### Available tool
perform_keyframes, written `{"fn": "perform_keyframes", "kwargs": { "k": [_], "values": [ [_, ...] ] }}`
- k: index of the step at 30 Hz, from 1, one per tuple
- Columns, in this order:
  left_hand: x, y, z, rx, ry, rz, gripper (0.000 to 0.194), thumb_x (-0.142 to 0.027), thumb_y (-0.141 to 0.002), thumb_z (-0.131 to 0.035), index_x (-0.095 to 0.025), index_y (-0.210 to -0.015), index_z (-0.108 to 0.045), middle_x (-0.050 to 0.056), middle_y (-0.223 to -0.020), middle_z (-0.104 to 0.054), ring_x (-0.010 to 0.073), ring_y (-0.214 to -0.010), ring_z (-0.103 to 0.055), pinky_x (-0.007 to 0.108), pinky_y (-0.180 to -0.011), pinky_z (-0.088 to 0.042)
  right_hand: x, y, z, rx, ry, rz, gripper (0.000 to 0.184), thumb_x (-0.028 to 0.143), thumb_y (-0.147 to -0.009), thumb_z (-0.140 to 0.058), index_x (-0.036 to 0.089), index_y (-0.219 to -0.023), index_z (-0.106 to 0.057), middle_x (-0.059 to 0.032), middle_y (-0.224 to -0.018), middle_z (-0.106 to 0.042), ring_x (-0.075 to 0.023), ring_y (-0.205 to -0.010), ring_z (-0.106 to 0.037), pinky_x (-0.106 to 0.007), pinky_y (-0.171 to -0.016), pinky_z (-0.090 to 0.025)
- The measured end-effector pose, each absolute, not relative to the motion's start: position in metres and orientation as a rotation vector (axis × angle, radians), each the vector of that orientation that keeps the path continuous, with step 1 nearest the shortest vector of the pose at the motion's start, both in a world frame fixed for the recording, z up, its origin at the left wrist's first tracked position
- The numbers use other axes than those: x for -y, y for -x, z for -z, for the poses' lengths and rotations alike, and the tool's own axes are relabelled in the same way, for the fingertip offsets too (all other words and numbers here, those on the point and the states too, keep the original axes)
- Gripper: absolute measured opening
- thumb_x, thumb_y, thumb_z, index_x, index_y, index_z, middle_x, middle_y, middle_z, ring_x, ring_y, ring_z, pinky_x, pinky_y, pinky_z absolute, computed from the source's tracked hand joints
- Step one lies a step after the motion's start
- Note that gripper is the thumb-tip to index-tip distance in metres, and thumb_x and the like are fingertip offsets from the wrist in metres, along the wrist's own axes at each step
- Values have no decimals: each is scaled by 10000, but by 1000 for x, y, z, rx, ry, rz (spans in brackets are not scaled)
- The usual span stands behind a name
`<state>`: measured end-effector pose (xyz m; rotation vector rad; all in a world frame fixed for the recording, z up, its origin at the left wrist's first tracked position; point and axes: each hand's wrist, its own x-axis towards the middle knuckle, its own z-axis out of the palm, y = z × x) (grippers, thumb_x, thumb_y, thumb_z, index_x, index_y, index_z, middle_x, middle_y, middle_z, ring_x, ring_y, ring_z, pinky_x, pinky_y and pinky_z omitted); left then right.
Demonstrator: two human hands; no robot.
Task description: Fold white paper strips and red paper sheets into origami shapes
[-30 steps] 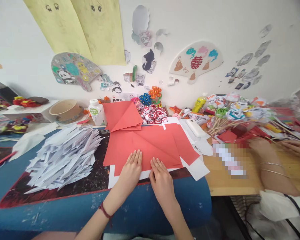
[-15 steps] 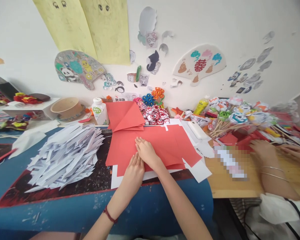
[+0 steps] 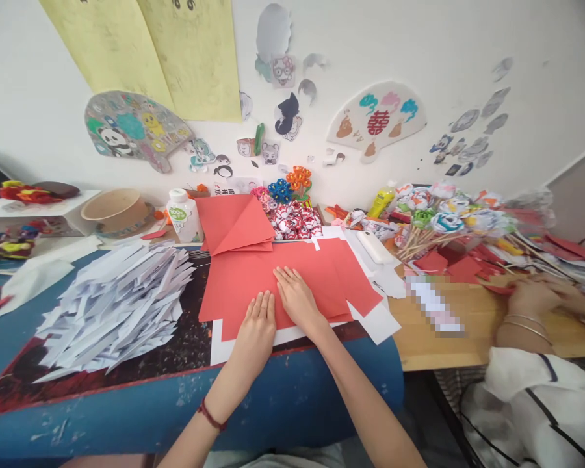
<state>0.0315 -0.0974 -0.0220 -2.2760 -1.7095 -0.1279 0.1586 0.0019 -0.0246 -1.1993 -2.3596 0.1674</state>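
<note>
Red paper sheets (image 3: pixel 244 279) lie flat in front of me, overlapping one another, with white sheets (image 3: pixel 219 348) showing beneath their edges. My left hand (image 3: pixel 256 325) rests palm down on the lower part of the red paper, its fingers stretched out. A little to the right, my right hand (image 3: pixel 297 298) is also laid flat on the red paper, fingers extended. The two hands are slightly apart at the fingertips. Behind them sits a stack of folded red paper (image 3: pixel 238 224), its top piece marked by a diagonal fold line.
To the left is a large heap of folded white paper strips (image 3: pixel 117 302). A white bottle (image 3: pixel 182 216), paper flowers (image 3: pixel 297 220) and a round tub (image 3: pixel 113 209) stand along the wall. At right, a co-worker's hands (image 3: pixel 536 296) are over the wooden table (image 3: pixel 424 348), near paper flowers on sticks (image 3: pixel 451 218).
My hands have moved apart from an overlapping position, the right one shifting rightward over the red paper. The co-worker's hands have come together. The view has shifted slightly.
</note>
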Motion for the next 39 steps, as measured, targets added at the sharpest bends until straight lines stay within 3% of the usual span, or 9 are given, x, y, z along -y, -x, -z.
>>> {"fn": "perform_keyframes", "kwargs": {
  "k": [10,17,22,28,34,39],
  "values": [
    [99,-30,22,1730,2290,150,619,60,-827,-293,11,-1429,-427,240,-1491,-400,306,-1414,-357,451,-1130,-398,80,-266,27,2285,1474,152,448,215,-1035,-299,174,-1451,-462,-39,-1420,-544,-258,-1399,-396,-491,-1157,-323],
    [98,-27,28,1670,2302,200,663,53,-830,-280,-5,-1489,-322,241,-1486,-408,296,-1428,-329,470,-1140,-387,117,-289,44,2082,1685,276,472,270,-1033,-319,133,-1473,-420,-99,-1468,-485,-314,-1387,-406,-533,-1142,-314],
    [97,-27,31,1663,2316,257,686,57,-820,-280,0,-1504,-283,253,-1481,-410,303,-1427,-329,477,-1136,-390,136,-257,39,1903,1703,204,470,230,-1016,-324,133,-1461,-440,-156,-1513,-404,-325,-1435,-318,-565,-1146,-300],
    [98,-26,27,1683,2312,265,626,47,-826,-281,-4,-1437,-412,226,-1488,-417,296,-1416,-356,444,-1121,-407,104,-200,15,2115,1425,-47,471,163,-1009,-278,172,-1440,-469,-86,-1527,-403,-243,-1451,-300,-494,-1172,-308],
    [100,-20,19,1705,2370,294,678,62,-780,-298,-50,-1437,-420,187,-1500,-420,273,-1408,-382,433,-1104,-409,20,-170,5,2231,1431,-286,454,256,-986,-440,129,-1421,-472,-149,-1492,-446,-274,-1400,-378,-479,-1151,-312],
    [101,-15,19,1710,2402,336,693,52,-780,-320,-74,-1457,-403,169,-1523,-390,272,-1418,-367,446,-1116,-379,-25,-155,-6,2111,1556,-481,465,266,-891,-606,147,-1334,-527,-154,-1242,-613,-284,-1178,-540,-425,-992,-430]
  ]
}}
